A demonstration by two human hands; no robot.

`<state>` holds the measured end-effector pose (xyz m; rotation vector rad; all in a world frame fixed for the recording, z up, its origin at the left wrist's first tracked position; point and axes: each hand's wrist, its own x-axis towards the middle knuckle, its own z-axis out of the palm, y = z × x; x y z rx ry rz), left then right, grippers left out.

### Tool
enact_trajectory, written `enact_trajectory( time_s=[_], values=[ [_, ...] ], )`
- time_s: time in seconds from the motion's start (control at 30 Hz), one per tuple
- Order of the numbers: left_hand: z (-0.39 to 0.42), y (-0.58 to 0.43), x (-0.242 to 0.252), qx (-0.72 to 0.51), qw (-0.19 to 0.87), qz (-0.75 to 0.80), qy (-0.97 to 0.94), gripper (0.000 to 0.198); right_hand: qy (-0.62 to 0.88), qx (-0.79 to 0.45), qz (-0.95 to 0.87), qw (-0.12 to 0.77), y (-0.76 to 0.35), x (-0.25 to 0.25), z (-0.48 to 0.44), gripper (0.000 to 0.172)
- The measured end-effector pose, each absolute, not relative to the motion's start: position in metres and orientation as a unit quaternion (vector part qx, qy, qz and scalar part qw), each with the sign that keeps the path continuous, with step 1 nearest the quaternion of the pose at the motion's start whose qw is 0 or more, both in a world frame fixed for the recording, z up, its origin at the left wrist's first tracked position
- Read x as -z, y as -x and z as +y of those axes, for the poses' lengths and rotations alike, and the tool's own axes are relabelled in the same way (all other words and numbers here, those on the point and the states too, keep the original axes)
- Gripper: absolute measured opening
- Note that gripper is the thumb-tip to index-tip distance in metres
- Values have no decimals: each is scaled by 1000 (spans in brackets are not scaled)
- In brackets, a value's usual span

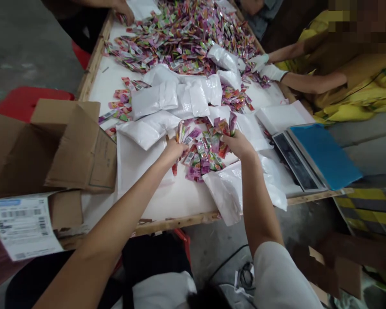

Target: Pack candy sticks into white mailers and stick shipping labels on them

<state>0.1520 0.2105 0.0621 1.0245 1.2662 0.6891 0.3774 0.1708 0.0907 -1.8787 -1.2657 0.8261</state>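
Clearly, the left hand [174,150] grips sachets [180,132] and the right hand [239,144] pinches more. A pile [200,159] lies between, beside white bags [223,185].

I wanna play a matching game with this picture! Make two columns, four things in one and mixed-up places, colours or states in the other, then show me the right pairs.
Things:
1. weighing scale
2. cardboard box
3. big pile of packets
4. the person's left hand

Clues:
A. brown, at the left of the picture
B. gripping some small packets
C. blue on top
D. spread over the far part of the table

Right pairs:
1-C
2-A
3-D
4-B
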Motion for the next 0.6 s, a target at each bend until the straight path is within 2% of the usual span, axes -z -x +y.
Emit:
enact_trajectory(
  time_s=[0.1, 0.2, 0.33, 0.47, 0.53, 0.6],
  values=[
    [205, -153, -61, -296, 657, 551, -421, 19, 726, -366, -469, 345, -375, -85, 157, 23],
    [197, -149, -62, -286, 673, 547, -407, 18, 718, -393, -449, 359, -367, -73, 153, 19],
    [191, -136, -66, -282, 701, 527, -390, 19, 675, -446, -388, 442, -358, -61, 155, 17],
    [195, -126, -67, -365, 646, 526, -416, 35, 659, -431, -317, 529, -360, -62, 159, 25],
    [199, -125, -66, -380, 605, 543, -441, 39, 668, -419, -333, 517, -364, -63, 157, 28],
    [202, -127, -66, -351, 603, 551, -457, 32, 694, -401, -373, 467, -369, -64, 151, 27]
  ],
)
